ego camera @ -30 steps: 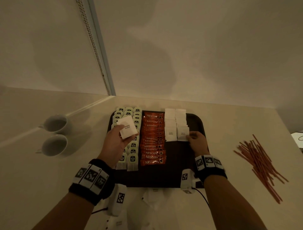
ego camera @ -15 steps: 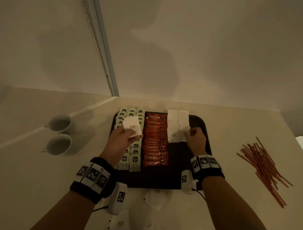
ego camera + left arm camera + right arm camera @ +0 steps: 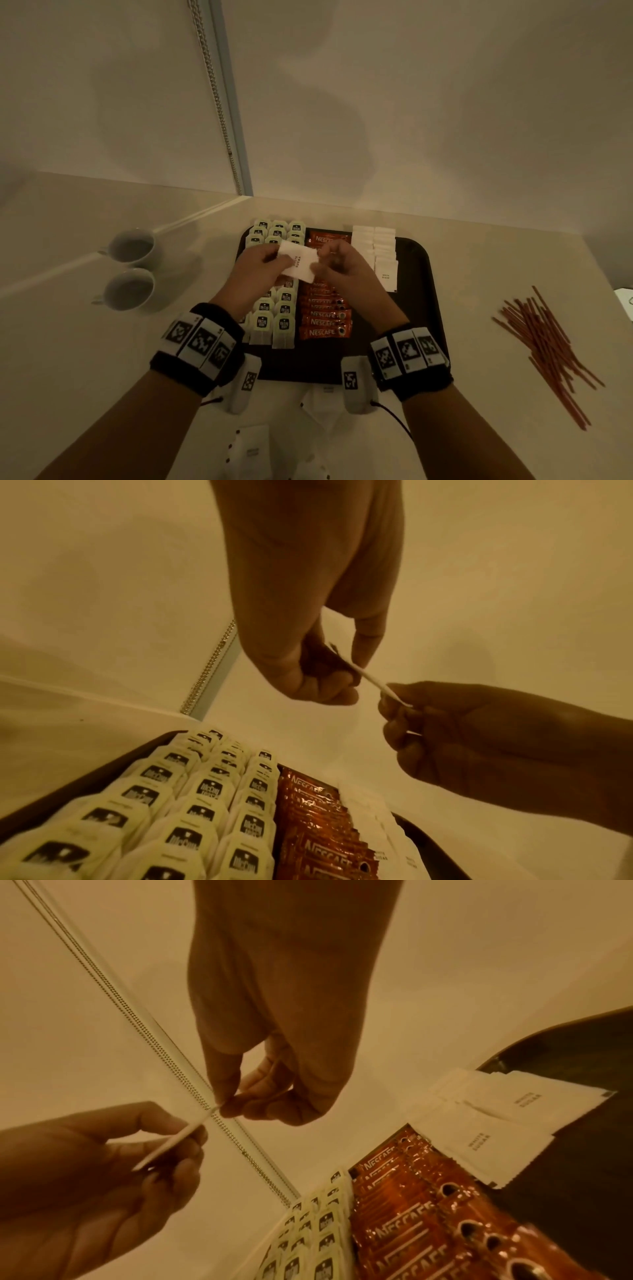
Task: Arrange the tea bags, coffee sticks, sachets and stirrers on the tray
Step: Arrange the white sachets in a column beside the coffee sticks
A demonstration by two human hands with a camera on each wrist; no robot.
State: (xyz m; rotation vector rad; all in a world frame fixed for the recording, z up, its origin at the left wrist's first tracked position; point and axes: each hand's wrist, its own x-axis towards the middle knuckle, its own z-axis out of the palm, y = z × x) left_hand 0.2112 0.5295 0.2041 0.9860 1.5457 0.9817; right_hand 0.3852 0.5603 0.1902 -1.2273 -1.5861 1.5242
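Both hands meet above the dark tray (image 3: 423, 308). My left hand (image 3: 277, 262) pinches the left end of a white sugar sachet (image 3: 297, 265), and my right hand (image 3: 320, 263) pinches its right end. The wrist views show the sachet (image 3: 368, 679) edge-on, and I cannot tell whether it is a single one. On the tray lie rows of tea bags (image 3: 284, 308), a column of red coffee sticks (image 3: 325, 322) and two columns of white sachets (image 3: 380, 253). The red stirrers (image 3: 548, 346) lie in a loose heap on the counter to the right.
Two white cups (image 3: 132, 267) stand on the counter left of the tray. The wall and a beaded blind chain (image 3: 219, 113) rise just behind the tray. The tray's right part and front strip are bare. White packets lie at the counter's near edge.
My right hand has left the sachet columns on the tray and moved left to take the end of the sachet in my left hand. My left hand shifted slightly right.
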